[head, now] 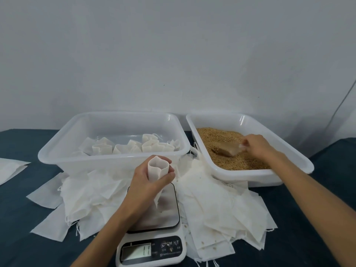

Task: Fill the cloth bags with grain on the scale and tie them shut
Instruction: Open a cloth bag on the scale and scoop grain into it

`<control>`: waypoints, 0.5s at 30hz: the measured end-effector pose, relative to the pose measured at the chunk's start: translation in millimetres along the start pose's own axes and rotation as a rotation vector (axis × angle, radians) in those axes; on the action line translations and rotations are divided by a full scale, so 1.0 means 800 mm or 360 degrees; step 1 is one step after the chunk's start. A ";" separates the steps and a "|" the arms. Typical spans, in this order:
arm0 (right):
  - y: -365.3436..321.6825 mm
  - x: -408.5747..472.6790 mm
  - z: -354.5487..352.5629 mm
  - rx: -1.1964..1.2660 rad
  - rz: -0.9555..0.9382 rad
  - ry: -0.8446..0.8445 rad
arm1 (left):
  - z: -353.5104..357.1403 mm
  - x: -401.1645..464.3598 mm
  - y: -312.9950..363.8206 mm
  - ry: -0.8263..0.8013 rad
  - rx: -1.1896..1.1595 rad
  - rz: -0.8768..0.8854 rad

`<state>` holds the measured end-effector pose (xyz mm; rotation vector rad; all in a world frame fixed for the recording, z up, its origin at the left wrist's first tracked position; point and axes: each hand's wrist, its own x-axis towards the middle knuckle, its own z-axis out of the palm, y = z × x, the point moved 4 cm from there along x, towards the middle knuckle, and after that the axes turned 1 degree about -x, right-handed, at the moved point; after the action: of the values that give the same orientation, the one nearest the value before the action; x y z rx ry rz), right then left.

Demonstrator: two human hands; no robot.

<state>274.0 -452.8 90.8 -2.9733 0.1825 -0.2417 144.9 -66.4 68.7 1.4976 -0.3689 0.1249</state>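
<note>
My left hand [149,177] grips an empty white cloth bag [158,170] upright with its mouth held open, just above the steel platform of the white kitchen scale [165,214]. My right hand [255,144] holds the handle of a clear plastic scoop [229,149] whose front end is dug into the brown grain [227,151] in the right white tub [289,164]. The left white tub [57,151] holds several filled, tied bags [134,146].
Loose empty cloth bags [221,205] lie heaped around the scale on both sides, over the dark blue table cover [23,218]. A white sheet [9,168] lies at the far left. A plain wall stands behind the tubs. The scale's display [137,252] faces me.
</note>
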 end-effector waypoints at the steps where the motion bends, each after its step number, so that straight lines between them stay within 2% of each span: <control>1: 0.005 0.000 -0.001 0.0048 0.0034 0.0027 | -0.001 0.000 0.000 0.0006 0.0000 -0.0003; 6: 0.018 -0.002 -0.007 0.0222 0.0112 0.0143 | -0.001 0.001 -0.001 0.0023 -0.0015 -0.0017; 15: -0.002 -0.015 -0.023 0.0447 0.0011 0.0231 | -0.004 0.002 -0.004 0.0042 -0.0006 -0.0018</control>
<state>259.1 -452.2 107.4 -2.6768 0.1607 -0.4436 148.1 -63.7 65.9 1.4924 -0.3396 0.1347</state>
